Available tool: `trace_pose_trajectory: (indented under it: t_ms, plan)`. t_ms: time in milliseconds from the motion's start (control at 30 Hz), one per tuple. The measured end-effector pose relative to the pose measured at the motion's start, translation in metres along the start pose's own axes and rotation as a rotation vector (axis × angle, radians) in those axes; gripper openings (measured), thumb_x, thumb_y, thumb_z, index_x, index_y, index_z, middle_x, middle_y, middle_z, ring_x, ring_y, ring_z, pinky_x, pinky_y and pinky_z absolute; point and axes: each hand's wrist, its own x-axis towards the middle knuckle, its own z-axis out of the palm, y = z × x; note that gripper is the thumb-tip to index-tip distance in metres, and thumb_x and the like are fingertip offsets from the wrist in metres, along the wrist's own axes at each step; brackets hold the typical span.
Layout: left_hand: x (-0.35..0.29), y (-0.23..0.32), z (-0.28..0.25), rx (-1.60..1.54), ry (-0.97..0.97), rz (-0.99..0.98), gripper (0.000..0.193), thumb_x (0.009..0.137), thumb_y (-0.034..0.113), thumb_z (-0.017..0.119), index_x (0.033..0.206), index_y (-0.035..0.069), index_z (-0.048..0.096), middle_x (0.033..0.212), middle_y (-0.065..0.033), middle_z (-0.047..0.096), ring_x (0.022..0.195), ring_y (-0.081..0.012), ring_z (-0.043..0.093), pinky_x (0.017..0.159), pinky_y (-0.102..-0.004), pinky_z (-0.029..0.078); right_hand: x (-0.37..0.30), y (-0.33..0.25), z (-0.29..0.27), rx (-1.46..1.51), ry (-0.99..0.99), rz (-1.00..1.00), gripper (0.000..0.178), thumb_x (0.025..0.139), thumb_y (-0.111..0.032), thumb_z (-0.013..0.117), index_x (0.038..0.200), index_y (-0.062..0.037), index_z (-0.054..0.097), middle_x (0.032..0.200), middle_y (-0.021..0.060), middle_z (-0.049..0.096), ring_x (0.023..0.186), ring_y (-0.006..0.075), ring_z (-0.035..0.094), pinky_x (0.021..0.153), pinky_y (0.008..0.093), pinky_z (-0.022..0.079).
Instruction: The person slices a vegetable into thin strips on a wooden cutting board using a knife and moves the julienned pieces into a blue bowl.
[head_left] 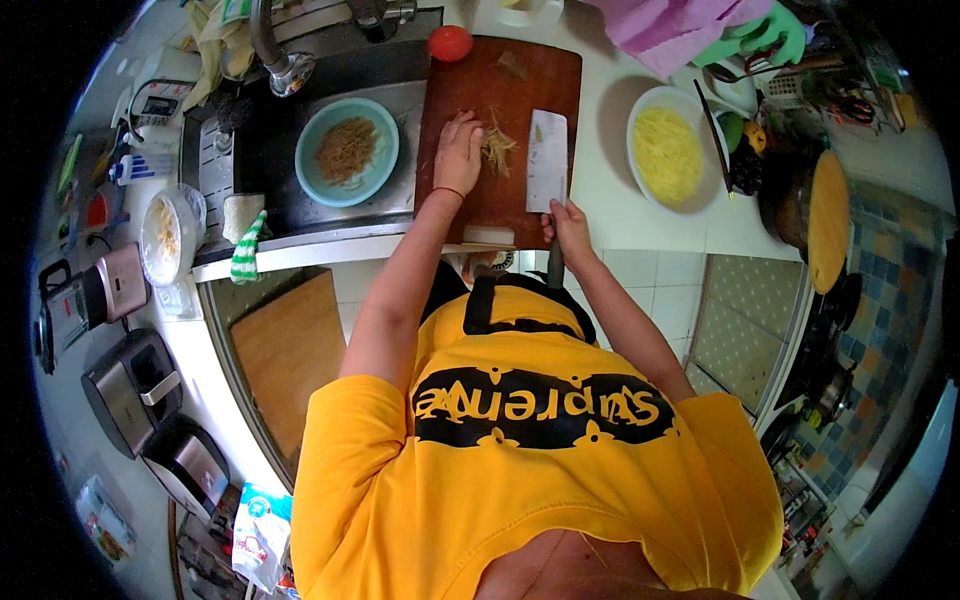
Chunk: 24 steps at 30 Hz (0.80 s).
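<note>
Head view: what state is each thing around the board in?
Cleaver: blade over board, handle in right hand
Loose shreds: cut, beside left hand
Teal bowl: upright, partly filled with brown shreds
White bowl: upright, holding yellow shreds
Tomato: no cut visible
Faucet: no flow visible

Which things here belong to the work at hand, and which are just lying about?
Likely part of the work:
cleaver, held in the right hand
thin strips beside the left hand
cutting board
pale blue bowl of brown shreds

Apparently just lying about:
striped cloth
round wooden board
plastic packet
</note>
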Motion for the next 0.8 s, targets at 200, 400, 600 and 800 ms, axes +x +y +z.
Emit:
trace_pose_trajectory:
  t_ms: [200, 400, 600, 800]
  plan:
    - [-0.001, 0.010, 0.008, 0.043, 0.070, 0.001, 0.036, 0.091, 0.019, 0.042, 0.120, 0.000, 0.050, 0.132, -0.0181, 0.043, 0.124, -0.0342, 0.036, 0.107, -0.0404, 0.024, 0.015, -0.009, 0.060, -0.044, -0.130, 0.075, 0.018, 0.094, -0.021, 0.044, 0.091, -0.0048, 0.049, 0.063, 0.0032, 0.051, 0.048, 0.0110, 0.044, 0.043, 0.0274, 0.038]
    - [0.004, -0.005, -0.005, -0.088, 0.201, -0.129, 0.035, 0.093, 0.024, 0.042, 0.118, 0.001, 0.051, 0.130, -0.0184, 0.043, 0.124, -0.0353, 0.035, 0.105, -0.0404, 0.025, 0.027, -0.009, 0.115, -0.061, -0.262, 0.100, 0.013, 0.092, -0.018, 0.044, 0.093, -0.0058, 0.050, 0.065, 0.0034, 0.051, 0.049, 0.0104, 0.044, 0.044, 0.0264, 0.037]
    - [0.019, -0.062, -0.090, 0.082, 0.324, -0.028, 0.030, 0.086, 0.019, 0.054, 0.109, 0.001, 0.054, 0.120, -0.0197, 0.048, 0.113, -0.0373, 0.043, 0.098, -0.0429, 0.033, 0.036, -0.017, 0.214, -0.123, -0.355, 0.043, 0.016, 0.092, -0.020, 0.044, 0.091, -0.0053, 0.050, 0.064, 0.0020, 0.049, 0.049, 0.0106, 0.043, 0.042, 0.0267, 0.037]
    - [0.036, -0.172, -0.150, 0.599, 0.035, -0.210, 0.027, 0.084, 0.024, 0.056, 0.106, 0.009, 0.059, 0.118, -0.0154, 0.052, 0.111, -0.0372, 0.045, 0.094, -0.0411, 0.036, 0.038, -0.017, 0.245, -0.236, -0.320, 0.098, 0.025, 0.091, -0.025, 0.046, 0.095, -0.0008, 0.052, 0.067, 0.0041, 0.054, 0.055, 0.0120, 0.049, 0.045, 0.0277, 0.042]
